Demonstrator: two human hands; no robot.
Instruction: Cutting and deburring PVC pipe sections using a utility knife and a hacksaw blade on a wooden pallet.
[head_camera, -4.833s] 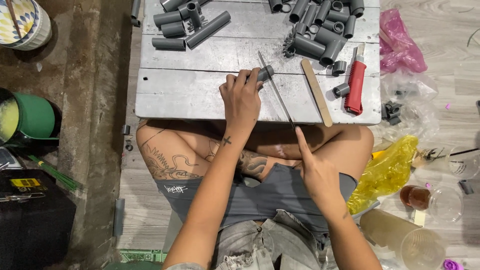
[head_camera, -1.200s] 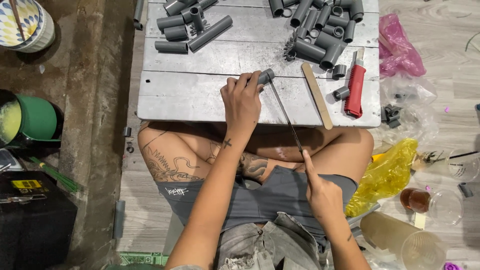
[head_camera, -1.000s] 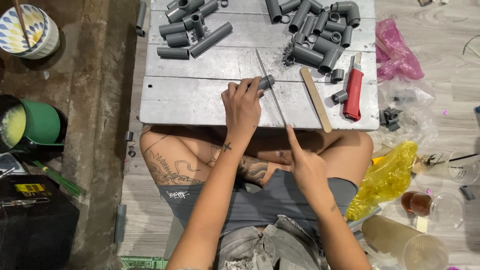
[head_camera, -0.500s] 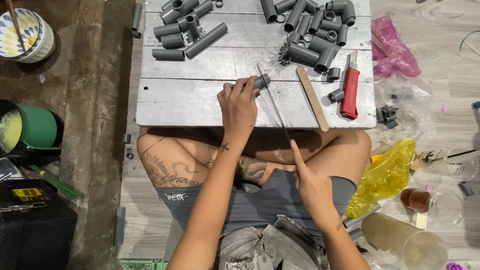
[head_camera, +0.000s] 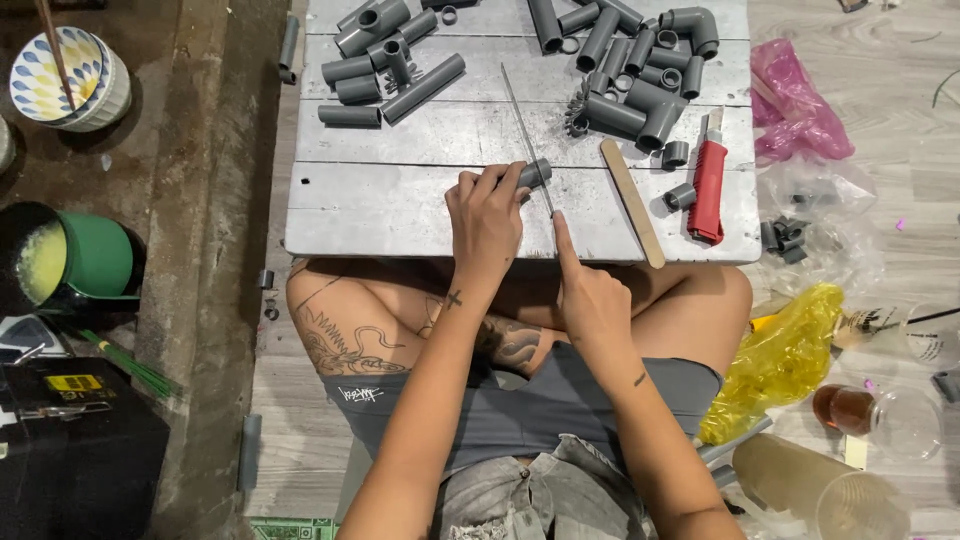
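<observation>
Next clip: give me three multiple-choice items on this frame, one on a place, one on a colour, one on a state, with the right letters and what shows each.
1. Where does the red knife lie?
A. on the grey board
B. on the floor
C. in the green cup

2. What colour is the pipe piece held by the left hand?
A. white
B. grey
C. yellow

3. What is the right hand doing?
A. resting open
B. holding the thin saw blade
C. holding the wooden stick

Answers: A, it rests on the board's right side; B, grey like the other pipes; B, its grip closes on the blade, forefinger extended.
</observation>
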